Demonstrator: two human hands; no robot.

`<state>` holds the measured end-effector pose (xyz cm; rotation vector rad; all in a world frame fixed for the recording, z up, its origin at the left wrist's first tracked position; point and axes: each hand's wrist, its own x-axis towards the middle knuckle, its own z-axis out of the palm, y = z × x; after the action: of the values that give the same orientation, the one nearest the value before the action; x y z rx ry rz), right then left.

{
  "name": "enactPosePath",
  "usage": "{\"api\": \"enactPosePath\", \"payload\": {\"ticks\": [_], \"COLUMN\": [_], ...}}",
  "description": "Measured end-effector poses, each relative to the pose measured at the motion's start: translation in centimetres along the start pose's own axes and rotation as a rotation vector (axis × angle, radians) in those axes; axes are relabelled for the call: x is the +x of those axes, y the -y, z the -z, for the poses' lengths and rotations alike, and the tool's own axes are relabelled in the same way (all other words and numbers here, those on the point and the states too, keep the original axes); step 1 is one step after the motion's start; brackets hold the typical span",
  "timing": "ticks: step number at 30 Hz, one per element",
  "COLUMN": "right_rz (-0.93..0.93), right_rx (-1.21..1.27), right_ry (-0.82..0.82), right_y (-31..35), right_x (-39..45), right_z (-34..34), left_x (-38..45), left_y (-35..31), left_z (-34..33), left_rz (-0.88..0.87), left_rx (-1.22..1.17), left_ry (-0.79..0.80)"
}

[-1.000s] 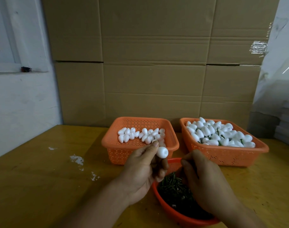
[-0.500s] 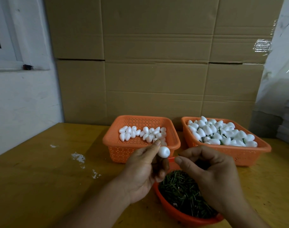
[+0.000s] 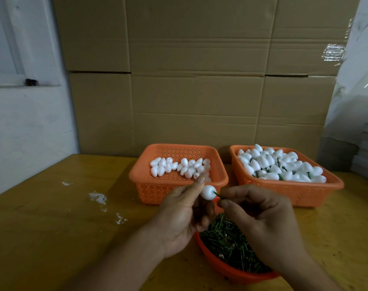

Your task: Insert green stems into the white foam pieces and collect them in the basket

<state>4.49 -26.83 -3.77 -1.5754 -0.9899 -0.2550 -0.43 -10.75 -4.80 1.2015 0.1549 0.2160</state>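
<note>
My left hand [image 3: 183, 215] pinches a white foam piece [image 3: 208, 192] between thumb and fingers above the table. My right hand [image 3: 262, 223] pinches a thin green stem [image 3: 217, 194] whose tip meets the foam piece's right side. Below both hands sits an orange bowl [image 3: 218, 262] full of loose green stems [image 3: 227, 238]. Behind, the left orange basket [image 3: 149, 186] holds several plain foam pieces [image 3: 178, 166]. The right orange basket [image 3: 317, 190] is piled with foam pieces that carry stems [image 3: 277, 166].
The yellow wooden table [image 3: 63, 227] has white crumbs [image 3: 98, 196] left of the baskets. Stacked cardboard boxes [image 3: 199, 80] rise right behind the baskets. A white wall with a window ledge [image 3: 9, 81] stands at the left, and plastic-wrapped stacks [image 3: 363, 156] at the right.
My right hand rose out of the stem bowl with a green stem and brought it leftward to the foam piece. My left hand kept holding the foam piece.
</note>
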Motion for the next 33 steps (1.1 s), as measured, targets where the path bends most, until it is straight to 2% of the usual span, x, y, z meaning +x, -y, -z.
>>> {"api": "enactPosePath", "payload": {"ticks": [33], "right_rz": [0.096], "right_rx": [-0.246], "right_ry": [0.006], "right_y": [-0.22], "right_x": [-0.26], "right_z": [0.09], "left_x": [-0.25], "left_y": [0.04], "left_z": [0.08], "left_rz": [-0.019], "left_rx": [0.047], "left_ry": [0.049]}}
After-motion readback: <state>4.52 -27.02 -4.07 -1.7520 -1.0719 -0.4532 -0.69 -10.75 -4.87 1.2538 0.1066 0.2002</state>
